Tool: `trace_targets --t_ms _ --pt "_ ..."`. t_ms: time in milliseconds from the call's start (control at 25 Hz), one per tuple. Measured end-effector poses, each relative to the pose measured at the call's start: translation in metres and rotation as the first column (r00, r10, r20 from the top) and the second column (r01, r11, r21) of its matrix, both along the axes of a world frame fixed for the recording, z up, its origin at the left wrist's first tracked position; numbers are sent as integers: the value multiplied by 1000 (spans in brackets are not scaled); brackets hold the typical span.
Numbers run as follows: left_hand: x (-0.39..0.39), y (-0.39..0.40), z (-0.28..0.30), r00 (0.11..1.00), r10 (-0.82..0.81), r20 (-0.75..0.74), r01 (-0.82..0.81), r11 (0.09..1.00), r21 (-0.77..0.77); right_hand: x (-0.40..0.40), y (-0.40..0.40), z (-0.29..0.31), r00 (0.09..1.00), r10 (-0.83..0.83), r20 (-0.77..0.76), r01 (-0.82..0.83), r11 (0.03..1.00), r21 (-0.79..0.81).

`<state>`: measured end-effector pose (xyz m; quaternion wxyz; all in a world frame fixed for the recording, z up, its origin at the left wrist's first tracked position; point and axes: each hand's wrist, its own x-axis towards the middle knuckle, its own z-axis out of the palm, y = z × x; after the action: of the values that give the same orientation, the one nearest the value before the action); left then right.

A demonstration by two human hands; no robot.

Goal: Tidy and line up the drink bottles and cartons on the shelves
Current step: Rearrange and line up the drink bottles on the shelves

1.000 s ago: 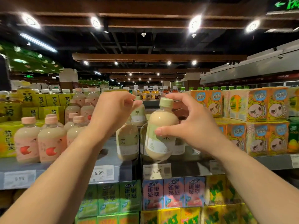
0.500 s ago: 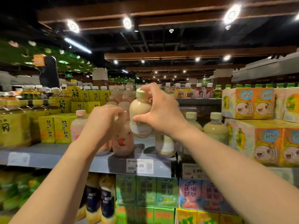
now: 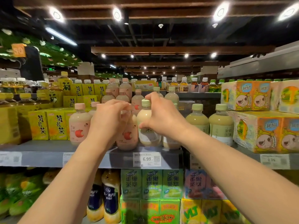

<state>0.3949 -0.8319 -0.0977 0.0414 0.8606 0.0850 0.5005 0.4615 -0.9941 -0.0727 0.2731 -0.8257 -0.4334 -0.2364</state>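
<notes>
1. The right hand is gripping a green-capped milk tea bottle by neck and body, standing at the front edge of the grey shelf.
2. The left hand is closing around a pink-capped bottle touching its left side.
3. A price tag is hanging directly below.

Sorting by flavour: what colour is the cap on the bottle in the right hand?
Pale green, on the milk tea bottle in the right hand; head view.
</notes>
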Motion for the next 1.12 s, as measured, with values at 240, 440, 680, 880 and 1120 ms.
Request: trace_targets --t_ms 240,440,680,880,1120 --pt "1 5 -4 999 -46 7 46 998 -37 -4 6 -5 994 -109 -34 106 992 -71" --pt "2 9 -5 999 -51 1 51 998 -39 -11 11 2 982 -176 66 186 963 -197" --pt "-2 6 -9 999 -50 -8 50 998 -39 -14 10 7 926 -176 334 290 899 -329" --pt "-8 -17 -24 998 -66 -4 65 994 -91 -11 -2 -1 920 -126 370 256 910 -327" --pt "-6 -63 -29 958 -239 158 242 970 3 -15 -52 -6 962 -113 247 135 988 -75"
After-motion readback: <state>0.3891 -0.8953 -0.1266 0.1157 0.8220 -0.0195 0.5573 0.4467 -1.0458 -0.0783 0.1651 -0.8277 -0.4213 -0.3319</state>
